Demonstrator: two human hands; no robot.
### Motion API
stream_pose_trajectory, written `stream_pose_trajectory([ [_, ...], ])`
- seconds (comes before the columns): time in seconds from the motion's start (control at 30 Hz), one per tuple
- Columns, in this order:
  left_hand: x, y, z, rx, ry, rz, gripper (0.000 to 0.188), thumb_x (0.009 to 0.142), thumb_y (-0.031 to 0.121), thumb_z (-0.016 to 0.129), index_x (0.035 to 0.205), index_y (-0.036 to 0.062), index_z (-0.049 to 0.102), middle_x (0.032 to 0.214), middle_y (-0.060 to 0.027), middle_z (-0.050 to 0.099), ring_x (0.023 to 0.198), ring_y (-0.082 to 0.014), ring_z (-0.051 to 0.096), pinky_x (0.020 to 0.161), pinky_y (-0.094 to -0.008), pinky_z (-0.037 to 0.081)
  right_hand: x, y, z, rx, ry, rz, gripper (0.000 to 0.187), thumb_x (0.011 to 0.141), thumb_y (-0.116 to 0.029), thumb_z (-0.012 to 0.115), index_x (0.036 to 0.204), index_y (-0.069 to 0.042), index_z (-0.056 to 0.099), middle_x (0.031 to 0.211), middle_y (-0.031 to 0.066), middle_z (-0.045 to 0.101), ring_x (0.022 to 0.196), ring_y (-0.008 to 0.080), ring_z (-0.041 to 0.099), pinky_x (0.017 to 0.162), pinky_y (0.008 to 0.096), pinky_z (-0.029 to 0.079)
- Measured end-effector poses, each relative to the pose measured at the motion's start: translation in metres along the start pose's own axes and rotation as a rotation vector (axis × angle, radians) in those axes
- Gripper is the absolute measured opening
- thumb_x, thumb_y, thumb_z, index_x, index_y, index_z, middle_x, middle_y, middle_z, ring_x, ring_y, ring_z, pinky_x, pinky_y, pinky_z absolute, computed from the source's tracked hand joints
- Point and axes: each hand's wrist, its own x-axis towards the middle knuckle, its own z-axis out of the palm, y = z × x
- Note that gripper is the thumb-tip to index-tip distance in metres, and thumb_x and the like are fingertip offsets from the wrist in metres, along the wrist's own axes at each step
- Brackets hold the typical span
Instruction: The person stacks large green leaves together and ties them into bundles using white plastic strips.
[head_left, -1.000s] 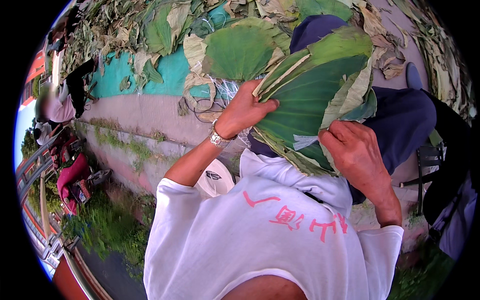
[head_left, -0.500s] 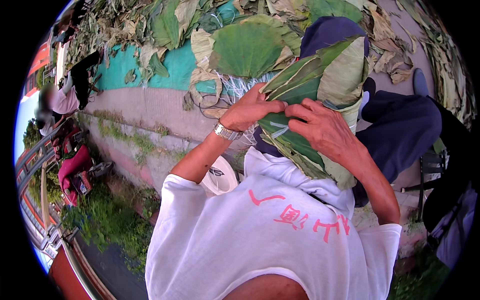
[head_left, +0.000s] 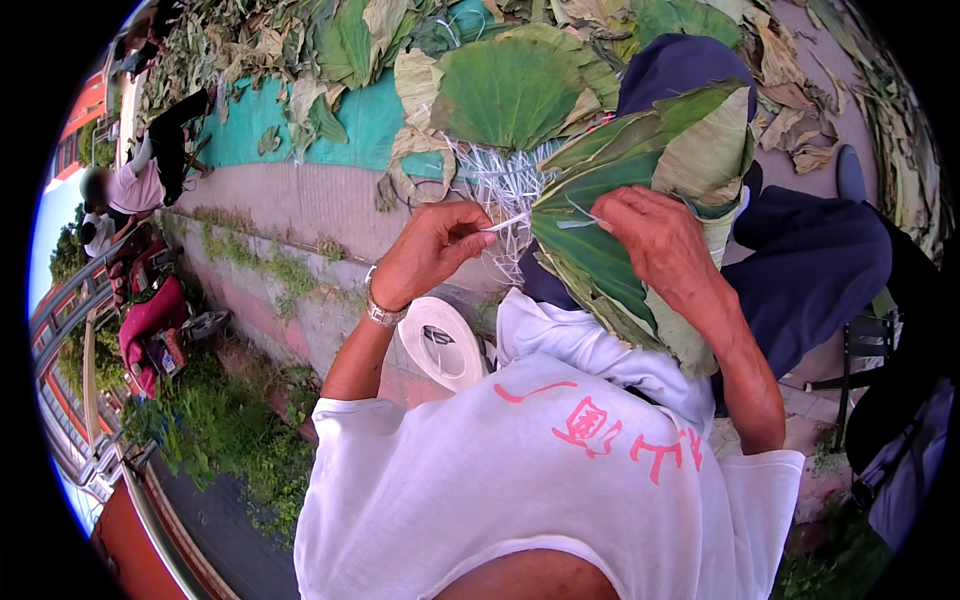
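Observation:
A folded bundle of large dried green leaves (head_left: 610, 262), which look like lotus leaves, rests across my lap. My left hand (head_left: 440, 248), a metal watch on its wrist, is apart from the bundle on its left. Thumb and forefinger pinch the end of a thin white plastic strip (head_left: 508, 223) that runs taut to the bundle's left edge. My right hand (head_left: 655, 232) lies on top of the bundle, its fingers curled and closed. At its fingertips a short pale piece of strip shows against the leaf; the thumb is mostly hidden.
A heap of loose white strips (head_left: 500, 180) lies just beyond my left hand. Flat leaves (head_left: 510, 90) cover a green sheet (head_left: 260, 125) ahead. A pale round hat-like object (head_left: 440, 345) is by my left side. A dark chair (head_left: 868, 345) stands at right; a person (head_left: 130, 185) is far left.
My left hand has left the bundle and moved left, drawing the strip out straight. My right hand stays on the leaves, shifted slightly.

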Motion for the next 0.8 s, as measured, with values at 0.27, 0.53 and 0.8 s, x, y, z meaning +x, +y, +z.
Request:
stream_pose_trajectory([
  [0.27, -0.030, 0.078, 0.036, 0.613, 0.318, 0.436, 0.013, 0.068, 0.005, 0.065, 0.074, 0.0052, 0.054, 0.064, -0.0061, 0.048, 0.051, -0.0219, 0.052, 0.045, -0.0315, 0.040, 0.003, 0.000, 0.000, 0.080, 0.033, 0.082, 0.010, 0.075, -0.001, 0.056, 0.079, -0.001, 0.047, 0.069, 0.0137, 0.051, 0.063, 0.0337, 0.052, 0.054, 0.0387, 0.040],
  [0.53, 0.018, 0.079, 0.096, 0.650, 0.323, 0.753, 0.021, 0.062, 0.003, 0.069, 0.071, 0.0032, 0.050, 0.075, -0.0065, 0.051, 0.060, -0.0198, 0.052, 0.046, -0.0312, 0.042, 0.005, -0.003, -0.006, 0.169, 0.044, 0.098, 0.014, 0.070, 0.003, 0.054, 0.080, -0.003, 0.047, 0.066, 0.0120, 0.052, 0.062, 0.0345, 0.052, 0.051, 0.0387, 0.040],
  [0.8, 0.025, 0.085, 0.068, 0.668, 0.414, 0.677, 0.018, 0.065, -0.002, 0.067, 0.076, 0.0017, 0.053, 0.075, -0.0086, 0.050, 0.061, -0.0235, 0.054, 0.050, -0.0321, 0.043, 0.000, -0.002, 0.003, -0.007, 0.098, 0.067, 0.021, 0.069, -0.001, 0.058, 0.089, -0.004, 0.050, 0.066, 0.0112, 0.053, 0.061, 0.0330, 0.054, 0.050, 0.0381, 0.041],
])
